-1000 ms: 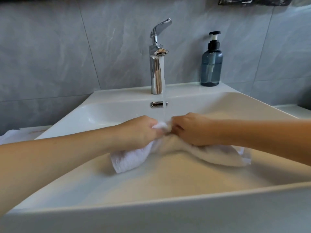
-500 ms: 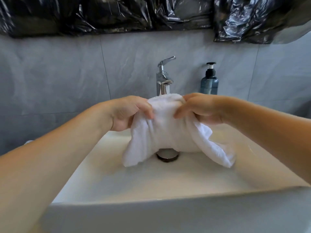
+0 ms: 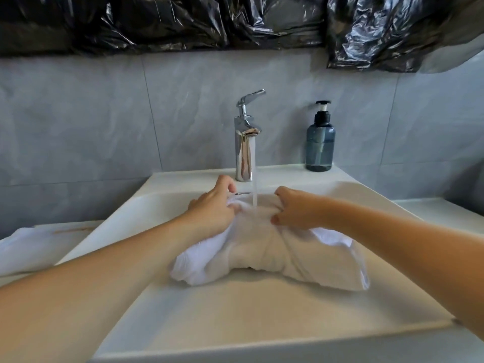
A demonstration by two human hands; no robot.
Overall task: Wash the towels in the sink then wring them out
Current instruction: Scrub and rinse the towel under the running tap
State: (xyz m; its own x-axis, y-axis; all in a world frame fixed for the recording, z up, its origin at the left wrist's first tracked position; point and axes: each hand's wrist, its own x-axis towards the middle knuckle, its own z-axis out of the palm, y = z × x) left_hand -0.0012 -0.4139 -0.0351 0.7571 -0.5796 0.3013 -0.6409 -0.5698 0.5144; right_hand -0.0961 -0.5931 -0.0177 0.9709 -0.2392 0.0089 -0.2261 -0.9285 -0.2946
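Observation:
A wet white towel [image 3: 262, 255] lies bunched in the white sink [image 3: 235, 310], its top fold under the stream from the chrome faucet [image 3: 245, 150]. My left hand [image 3: 212, 208] grips the towel's upper left part. On the upper right part, my right hand [image 3: 296, 208] pinches the cloth with curled fingers. The two hands are a short way apart, with the water falling between them. The towel's ends spread out to the left and right on the basin floor.
A blue soap dispenser [image 3: 320, 142] stands on the sink ledge at the back right. More white cloth [image 3: 28, 250] lies on the counter left of the sink. Black plastic sheeting [image 3: 235, 22] hangs on the wall above the grey tiles.
Half a second ago both hands held the towel lifted above the basin. Now it is down in the sink under the running water, with my hands spread a little wider.

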